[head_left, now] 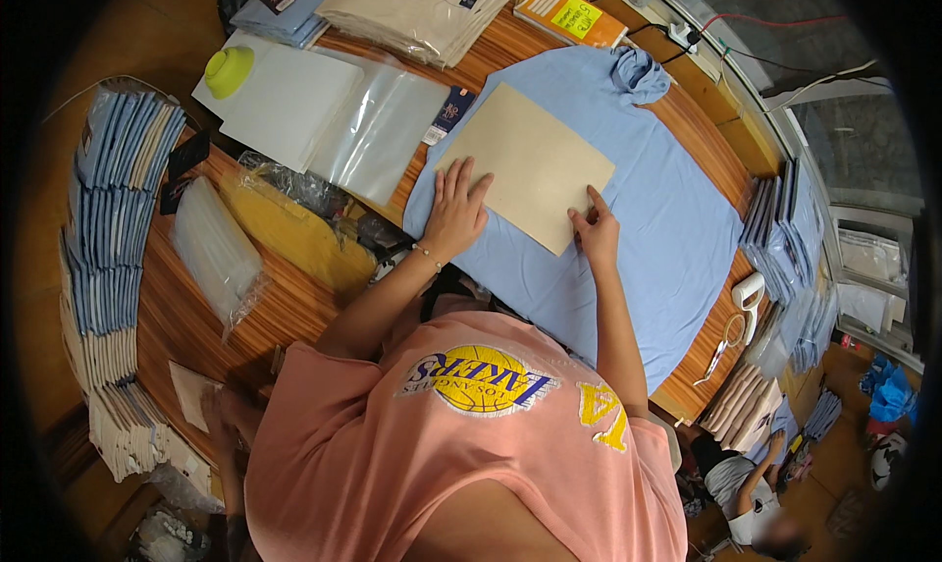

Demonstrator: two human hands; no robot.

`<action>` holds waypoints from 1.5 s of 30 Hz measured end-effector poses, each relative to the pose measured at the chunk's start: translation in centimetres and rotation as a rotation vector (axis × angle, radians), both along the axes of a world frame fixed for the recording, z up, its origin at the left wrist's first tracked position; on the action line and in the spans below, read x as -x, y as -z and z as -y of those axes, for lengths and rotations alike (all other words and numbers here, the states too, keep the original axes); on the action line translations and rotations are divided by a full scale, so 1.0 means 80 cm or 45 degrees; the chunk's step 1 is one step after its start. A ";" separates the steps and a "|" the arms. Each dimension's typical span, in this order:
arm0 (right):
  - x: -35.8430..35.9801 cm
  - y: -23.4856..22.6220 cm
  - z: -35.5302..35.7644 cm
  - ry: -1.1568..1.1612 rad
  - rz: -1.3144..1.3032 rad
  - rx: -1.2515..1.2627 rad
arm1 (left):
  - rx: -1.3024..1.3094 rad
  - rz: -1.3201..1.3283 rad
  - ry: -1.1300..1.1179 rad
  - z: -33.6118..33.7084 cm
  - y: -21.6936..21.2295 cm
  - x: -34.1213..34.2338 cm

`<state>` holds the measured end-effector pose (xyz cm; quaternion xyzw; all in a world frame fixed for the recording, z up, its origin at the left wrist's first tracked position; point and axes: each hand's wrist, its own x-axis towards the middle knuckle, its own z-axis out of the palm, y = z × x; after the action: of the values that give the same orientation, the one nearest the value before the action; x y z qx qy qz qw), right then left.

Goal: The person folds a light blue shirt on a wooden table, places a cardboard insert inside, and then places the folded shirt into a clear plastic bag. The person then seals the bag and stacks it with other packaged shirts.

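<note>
Nearest the camera, the person's salmon-pink printed T-shirt (461, 444) is filling the lower middle, with both bare forearms reaching away from it. The left hand (455, 212) is lying flat, its fingers (461, 181) spread wide and pressing on the near left edge of the tan rectangular cardboard sheet (527, 162), gripping nothing. The right hand (596, 230) is resting at the sheet's near right edge, fingers drawn narrow with the fingertips on the cardboard; whether they are pinching its edge cannot be told. The cardboard sheet is lying tilted on the middle of the light blue shirt (677, 233), which is spread flat over the striped wooden surface (294, 307), its bunched collar (640, 71) pointing away. Just left of the shirt, clear plastic bags (378, 135) are lying beside a white flat sheet (285, 101) carrying a yellow-green round cup (229, 71). Far left, stacks of folded blue and cream garments (113, 228) are curving along the surface edge. At the far edge, a stack of cream packaged garments (412, 12) is sitting beside an orange booklet (569, 14).
</note>
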<state>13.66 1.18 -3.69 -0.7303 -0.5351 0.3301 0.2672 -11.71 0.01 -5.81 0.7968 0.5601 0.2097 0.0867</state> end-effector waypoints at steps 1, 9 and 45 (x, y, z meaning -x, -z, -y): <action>0.000 -0.001 0.000 -0.001 -0.001 0.003 | -0.003 0.003 -0.003 -0.001 0.000 0.000; 0.002 -0.004 0.002 -0.048 0.105 0.015 | -0.026 -0.013 -0.035 -0.001 0.003 0.000; -0.276 -0.061 0.383 0.990 -0.742 0.296 | -0.012 1.974 -1.361 0.125 0.006 -0.039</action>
<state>35.71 -29.47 1.22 -0.7781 -0.0861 0.4539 0.4257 -8.55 -9.98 -6.27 0.0728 0.6368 0.6957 0.3243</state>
